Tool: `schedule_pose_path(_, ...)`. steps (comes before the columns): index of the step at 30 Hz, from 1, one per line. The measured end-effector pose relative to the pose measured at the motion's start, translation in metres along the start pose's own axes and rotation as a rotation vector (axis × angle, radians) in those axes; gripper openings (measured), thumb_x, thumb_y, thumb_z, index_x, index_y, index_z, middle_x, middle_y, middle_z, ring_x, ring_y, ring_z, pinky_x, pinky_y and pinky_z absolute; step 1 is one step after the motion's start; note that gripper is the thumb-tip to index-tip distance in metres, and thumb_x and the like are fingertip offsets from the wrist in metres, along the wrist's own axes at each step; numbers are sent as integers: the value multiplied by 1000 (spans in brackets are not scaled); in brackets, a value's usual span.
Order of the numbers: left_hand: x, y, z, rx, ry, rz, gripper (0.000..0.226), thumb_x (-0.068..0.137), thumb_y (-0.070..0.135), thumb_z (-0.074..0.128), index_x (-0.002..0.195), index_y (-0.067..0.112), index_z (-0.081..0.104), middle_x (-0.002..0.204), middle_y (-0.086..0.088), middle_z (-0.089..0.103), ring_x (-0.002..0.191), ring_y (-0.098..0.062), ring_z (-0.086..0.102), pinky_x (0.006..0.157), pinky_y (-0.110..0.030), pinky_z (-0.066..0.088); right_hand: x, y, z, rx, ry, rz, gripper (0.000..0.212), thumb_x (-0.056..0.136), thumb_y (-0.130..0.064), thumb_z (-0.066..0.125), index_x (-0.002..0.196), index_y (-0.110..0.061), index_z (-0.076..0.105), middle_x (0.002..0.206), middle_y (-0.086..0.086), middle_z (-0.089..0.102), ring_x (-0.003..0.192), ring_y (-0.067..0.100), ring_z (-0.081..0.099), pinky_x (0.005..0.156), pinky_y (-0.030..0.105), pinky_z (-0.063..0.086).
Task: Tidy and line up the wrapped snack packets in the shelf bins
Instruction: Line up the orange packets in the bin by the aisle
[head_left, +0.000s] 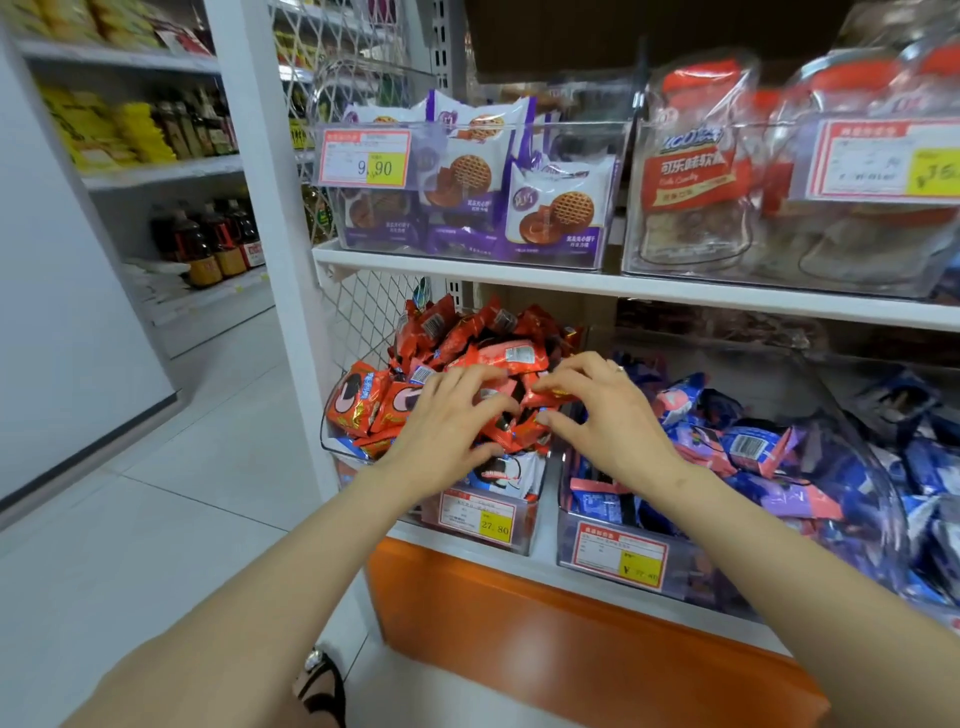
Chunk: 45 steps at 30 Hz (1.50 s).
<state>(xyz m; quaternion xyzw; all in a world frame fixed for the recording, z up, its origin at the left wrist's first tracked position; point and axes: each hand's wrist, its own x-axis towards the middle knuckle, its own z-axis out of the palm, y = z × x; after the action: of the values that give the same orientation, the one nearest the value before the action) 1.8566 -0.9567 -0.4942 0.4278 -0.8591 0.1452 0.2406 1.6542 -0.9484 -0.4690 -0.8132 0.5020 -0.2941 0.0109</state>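
The red foil-wrapped snack packets (498, 358) lay heaped every which way in the clear plastic bin (531, 525) on the lower shelf. The left hand (447, 421) and right hand (608, 421) met over the heap, fingers curled round a few packets, seemingly gathering them to square up.

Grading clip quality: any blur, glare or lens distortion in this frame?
Head view: wide-angle bend bows the shelf edge; the clear candy bin is soft and glary; left hand, right hand and red packets are fairly sharp; lighting even.
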Motion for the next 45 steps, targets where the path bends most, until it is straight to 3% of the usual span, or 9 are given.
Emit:
schedule_pose_path(6,11,-20,-3,49,69,-103,42,63,19,82,100,23,63,116,-1,57,103,-22,45,77,-32,30,16,-3,8,-48,-122,-10,57,79,-49,68,131,-33,51,133,-6,43,122,15,43,98,31,30)
schedule_pose_path(15,10,-44,-9,-59,80,-219,40,71,5,76,107,20,65,122,-4,54,110,-26,51,87,-42,41,30,2,7,-18,-73,40,39,83,-38,68,120,-30,60,131,-4,50,121,19,47,99,36,35)
schedule_pose_path(19,6,-44,-13,-279,48,-265,35,79,2,67,111,18,63,126,3,52,117,-15,47,94,-30,39,27,0,9,-43,-26,22,39,82,-40,68,118,-27,58,124,-4,53,115,18,50,96,37,36)
schedule_pose_path(23,3,-41,-26,-499,43,-346,32,83,-2,59,109,17,61,112,5,61,103,-8,57,92,-32,47,27,-5,9,-5,160,-70,41,82,-34,69,119,-20,58,117,2,57,110,24,53,92,41,41)
schedule_pose_path(27,-5,-50,-39,-286,111,-523,23,87,10,60,108,19,61,109,4,60,98,-15,55,86,-35,46,33,-15,20,-88,98,-327,50,82,-35,66,129,-23,54,136,3,50,124,26,43,99,44,34)
schedule_pose_path(32,-16,-61,-42,-38,-135,-507,47,80,43,68,120,21,57,124,0,55,118,-21,43,96,-37,35,46,-21,39,-317,-124,-467,52,87,-46,58,136,-35,46,152,0,31,144,23,16,114,52,7)
schedule_pose_path(39,-24,-61,-38,26,-291,-445,47,82,47,64,121,22,56,126,2,52,119,-18,42,96,-33,33,54,-14,39,-405,-118,-394,45,83,-44,63,127,-35,57,139,0,50,136,25,35,106,57,22)
schedule_pose_path(42,-20,-61,-36,-93,-169,-532,39,84,42,64,115,19,60,117,2,58,110,-18,51,88,-31,39,54,-15,40,-375,-124,-386,45,83,-43,64,126,-36,58,139,0,50,136,25,34,106,57,21)
schedule_pose_path(45,-8,-64,-26,-194,-31,-711,37,88,40,59,115,15,61,120,-3,58,110,-21,55,92,-37,44,52,-15,40,-329,-116,-368,40,83,-46,63,122,-34,61,136,-1,52,134,25,35,105,56,22)
